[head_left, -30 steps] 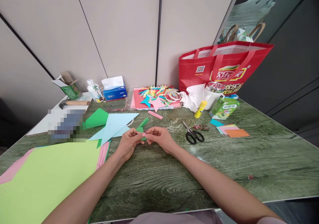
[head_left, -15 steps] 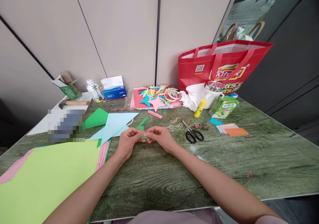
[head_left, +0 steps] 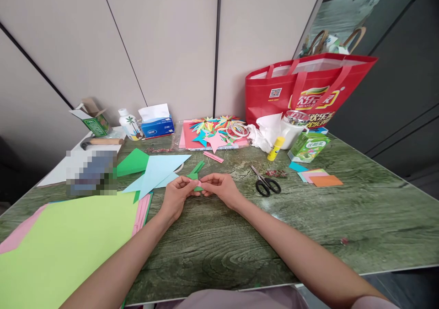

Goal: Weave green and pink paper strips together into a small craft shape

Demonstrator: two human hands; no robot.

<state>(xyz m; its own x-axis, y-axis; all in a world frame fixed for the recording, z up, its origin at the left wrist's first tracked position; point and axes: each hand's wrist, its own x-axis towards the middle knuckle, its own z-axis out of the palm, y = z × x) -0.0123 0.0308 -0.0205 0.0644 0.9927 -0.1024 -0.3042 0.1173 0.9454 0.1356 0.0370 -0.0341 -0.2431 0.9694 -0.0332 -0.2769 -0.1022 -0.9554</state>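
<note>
Between my two hands is a small piece of folded paper [head_left: 194, 176], green with a bit of pink at the fingertips. My left hand [head_left: 176, 193] is closed on its left side, thumb and fingers pinched. On the right side, my right hand [head_left: 222, 189] pinches it as well, its fingertips almost meeting the left ones. The fingers hide much of the fold. Just beyond them are narrow green strips [head_left: 198, 166]; whether these join the held piece I cannot tell. A folded pink strip [head_left: 213, 157] lies farther back.
Black-handled scissors [head_left: 267, 184] lie right of my hands, near a yellow glue stick [head_left: 276, 149] and small coloured papers [head_left: 322, 178]. Light blue paper [head_left: 161, 174] and large yellow-green sheets [head_left: 75, 240] are at left. A red bag [head_left: 267, 96] stands at the back right.
My fingers have shifted very slightly on the folded paper, and a little more of the pink shows. The camera view has moved a touch; the other things stay in place.
</note>
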